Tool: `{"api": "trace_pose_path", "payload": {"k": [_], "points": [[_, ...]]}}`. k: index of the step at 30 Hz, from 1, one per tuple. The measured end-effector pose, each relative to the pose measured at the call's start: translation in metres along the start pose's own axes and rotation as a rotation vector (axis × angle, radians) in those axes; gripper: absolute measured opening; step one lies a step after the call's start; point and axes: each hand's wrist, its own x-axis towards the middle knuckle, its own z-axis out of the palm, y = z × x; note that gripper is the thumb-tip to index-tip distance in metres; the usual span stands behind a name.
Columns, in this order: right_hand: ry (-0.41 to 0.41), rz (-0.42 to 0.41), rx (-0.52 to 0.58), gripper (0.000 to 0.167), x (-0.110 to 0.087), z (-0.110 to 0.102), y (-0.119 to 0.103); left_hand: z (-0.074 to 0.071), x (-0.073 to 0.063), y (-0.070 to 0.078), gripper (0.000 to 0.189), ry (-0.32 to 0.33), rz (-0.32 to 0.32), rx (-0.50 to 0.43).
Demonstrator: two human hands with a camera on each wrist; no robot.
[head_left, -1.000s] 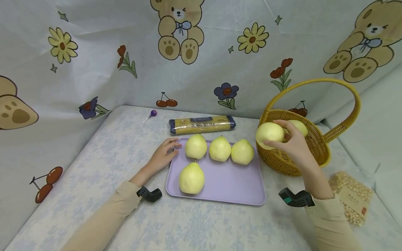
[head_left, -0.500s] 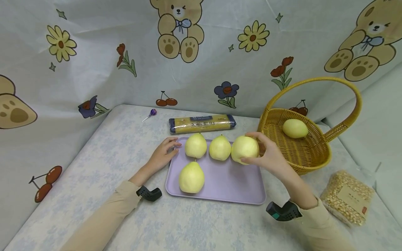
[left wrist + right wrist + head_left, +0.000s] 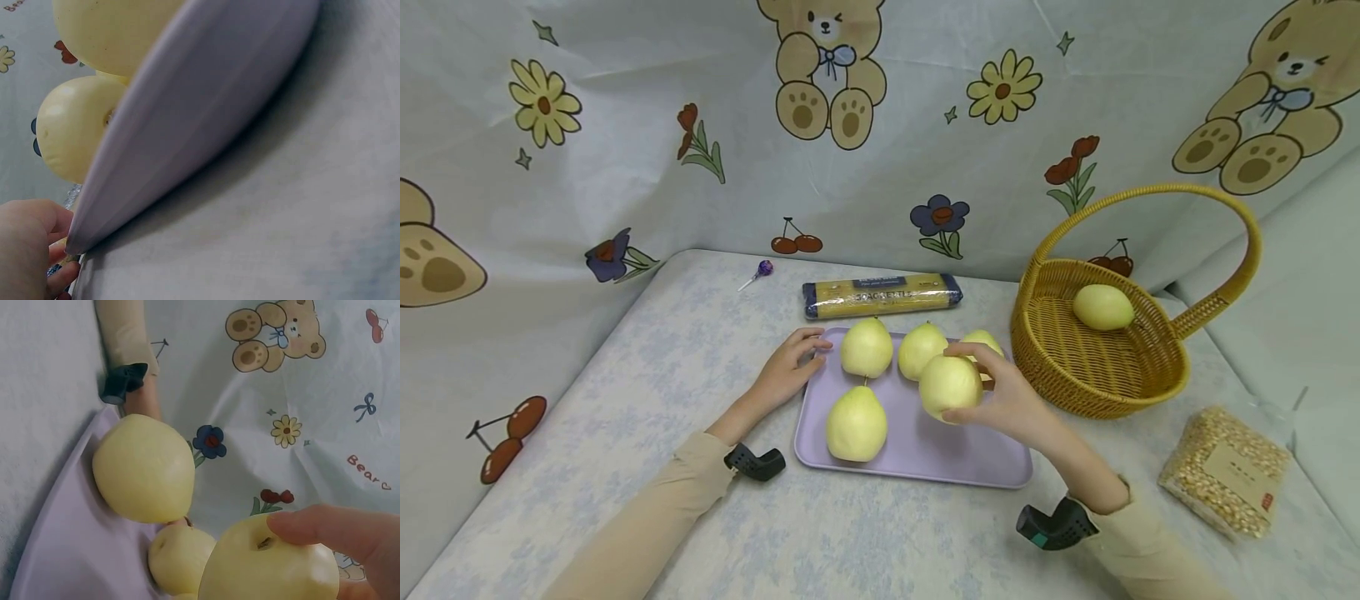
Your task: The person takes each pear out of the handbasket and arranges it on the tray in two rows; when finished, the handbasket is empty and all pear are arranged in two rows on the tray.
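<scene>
My right hand [image 3: 1009,402] holds a pale yellow-green pear [image 3: 950,389] between thumb and fingers, above the lilac tray [image 3: 917,458]. In the right wrist view the thumb lies on top of that pear [image 3: 265,565], near its stem end. Several other pears stand on the tray: a back row with a left pear [image 3: 867,348], a middle pear [image 3: 919,347] and a partly hidden right pear [image 3: 981,338], plus one front left pear [image 3: 856,423]. My left hand [image 3: 784,368] rests with loose fingers at the tray's back left corner, touching the rim.
A yellow wicker basket [image 3: 1078,392] with a tall handle stands at the right, one pear [image 3: 1103,307] inside. Behind the tray lies a spaghetti packet [image 3: 882,297]. A lollipop [image 3: 764,268] lies at the back left, a bag of corn kernels [image 3: 1225,472] at the right.
My right hand has carried the pear from the basket leftward, past the back right pear, to over the tray's middle. My left hand has stayed at the tray's corner.
</scene>
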Motion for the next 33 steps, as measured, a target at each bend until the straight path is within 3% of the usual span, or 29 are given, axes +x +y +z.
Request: {"api": "trace_pose_path", "payload": {"k": [8, 23, 33], "points": [[-0.07, -0.008, 0.017, 0.069, -0.004, 0.016, 0.002, 0.0, -0.001, 0.002, 0.026, 0.0, 0.0, -0.001], [-0.159, -0.136, -0.058, 0.065, -0.006, 0.037, 0.008, -0.001, 0.0, 0.002, 0.026, 0.0, 0.004, -0.01], [-0.187, -0.132, -0.097, 0.067, -0.006, 0.042, 0.013, -0.001, 0.0, 0.0, 0.026, -0.003, 0.01, 0.001]]}}
